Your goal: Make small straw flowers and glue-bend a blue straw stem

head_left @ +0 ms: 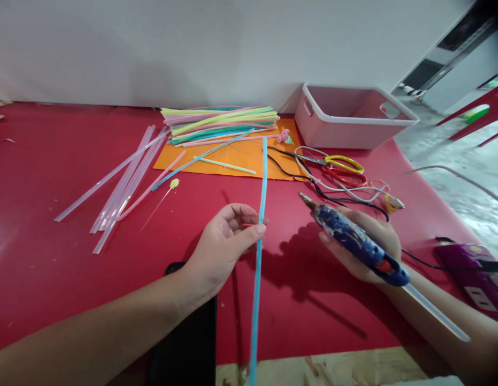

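My left hand [225, 244] pinches a long light-blue straw [260, 214] between thumb and fingers, holding it roughly upright over the red table [51, 214]. My right hand [365, 244] grips a blue hot glue gun [353, 238]. Its metal nozzle points up and left, toward the straw but apart from it. A clear glue stick [438, 316] juts out of the gun's back end. The gun's black cord [418, 260] trails to the right.
Clear glue sticks [120, 182] lie scattered at left. A bundle of coloured straws [220, 123] rests on an orange sheet [236, 158]. Yellow and red scissors [341, 166], a pink tub [353, 115], a purple power strip [474, 273] and a black phone [184, 343] are nearby.
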A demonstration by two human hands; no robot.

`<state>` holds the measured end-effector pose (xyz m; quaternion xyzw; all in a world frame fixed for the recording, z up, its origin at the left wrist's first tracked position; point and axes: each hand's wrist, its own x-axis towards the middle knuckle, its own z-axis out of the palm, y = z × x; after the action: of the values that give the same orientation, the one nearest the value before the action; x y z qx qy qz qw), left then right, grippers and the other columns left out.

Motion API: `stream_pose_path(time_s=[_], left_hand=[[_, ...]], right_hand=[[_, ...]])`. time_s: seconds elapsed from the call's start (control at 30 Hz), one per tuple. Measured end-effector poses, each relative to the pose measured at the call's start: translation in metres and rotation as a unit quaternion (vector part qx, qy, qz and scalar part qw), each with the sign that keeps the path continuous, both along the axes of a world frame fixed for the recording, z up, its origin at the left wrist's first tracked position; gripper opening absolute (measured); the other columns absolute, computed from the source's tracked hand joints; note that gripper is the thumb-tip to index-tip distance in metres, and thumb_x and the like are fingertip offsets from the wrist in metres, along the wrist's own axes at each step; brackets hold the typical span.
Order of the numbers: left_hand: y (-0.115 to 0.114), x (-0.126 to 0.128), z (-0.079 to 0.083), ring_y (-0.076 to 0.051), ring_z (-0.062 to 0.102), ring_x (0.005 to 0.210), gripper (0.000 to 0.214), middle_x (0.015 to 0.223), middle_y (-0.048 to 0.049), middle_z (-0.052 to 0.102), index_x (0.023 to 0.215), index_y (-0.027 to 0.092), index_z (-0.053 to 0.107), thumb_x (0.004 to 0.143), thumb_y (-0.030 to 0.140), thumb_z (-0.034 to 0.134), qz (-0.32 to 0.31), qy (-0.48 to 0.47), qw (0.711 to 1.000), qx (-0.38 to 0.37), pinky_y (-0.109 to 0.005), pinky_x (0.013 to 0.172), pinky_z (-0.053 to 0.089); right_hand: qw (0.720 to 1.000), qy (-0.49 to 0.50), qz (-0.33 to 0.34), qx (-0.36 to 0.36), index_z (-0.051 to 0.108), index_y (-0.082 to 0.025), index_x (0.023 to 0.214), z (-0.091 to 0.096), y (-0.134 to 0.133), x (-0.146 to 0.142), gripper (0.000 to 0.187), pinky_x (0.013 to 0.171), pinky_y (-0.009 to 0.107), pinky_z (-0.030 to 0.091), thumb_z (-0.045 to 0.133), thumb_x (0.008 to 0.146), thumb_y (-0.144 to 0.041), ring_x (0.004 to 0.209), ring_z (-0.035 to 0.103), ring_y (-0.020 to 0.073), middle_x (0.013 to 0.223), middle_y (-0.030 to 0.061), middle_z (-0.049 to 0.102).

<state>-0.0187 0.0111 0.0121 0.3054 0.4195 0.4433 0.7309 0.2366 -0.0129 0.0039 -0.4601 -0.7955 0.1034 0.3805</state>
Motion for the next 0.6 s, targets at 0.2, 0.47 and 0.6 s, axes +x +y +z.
stream_pose_path(time_s=[0.2,0.47,0.6], left_hand=[[-0.003,-0.002,0.001,-0.009,0.065,0.069,0.030,0.074,0.0046,0.063,0.084,0.018,0.057,0.071,0.021,0.084,-0.028,-0.012,1.000,0.003,-0.018,0.059,0.055],[-0.003,0.000,-0.005,-0.008,0.067,0.071,0.032,0.082,0.0035,0.069,0.085,0.019,0.058,0.069,0.013,0.085,-0.020,0.009,0.999,0.045,-0.019,0.068,0.056],[-0.004,0.000,-0.004,-0.007,0.065,0.071,0.021,0.091,0.0000,0.074,0.089,0.020,0.068,0.073,0.017,0.082,-0.032,0.009,0.997,0.077,-0.019,0.069,0.055]], right_hand=[[0.990,-0.010,0.134,-0.046,0.059,-0.021,0.099,0.000,0.005,0.009,0.019,0.058,0.028,0.047,0.065,0.081,-0.017,0.063,0.058,0.0165,0.078,0.0039,0.060],[0.986,0.007,0.159,-0.040,0.059,-0.021,0.097,-0.003,0.007,0.012,0.020,0.058,0.030,0.047,0.066,0.079,-0.017,0.066,0.056,0.0177,0.077,0.0039,0.058],[0.983,0.010,0.184,-0.023,0.058,-0.020,0.099,-0.005,0.010,0.014,0.021,0.062,0.032,0.049,0.066,0.079,-0.018,0.070,0.057,0.0194,0.080,0.0061,0.061]])
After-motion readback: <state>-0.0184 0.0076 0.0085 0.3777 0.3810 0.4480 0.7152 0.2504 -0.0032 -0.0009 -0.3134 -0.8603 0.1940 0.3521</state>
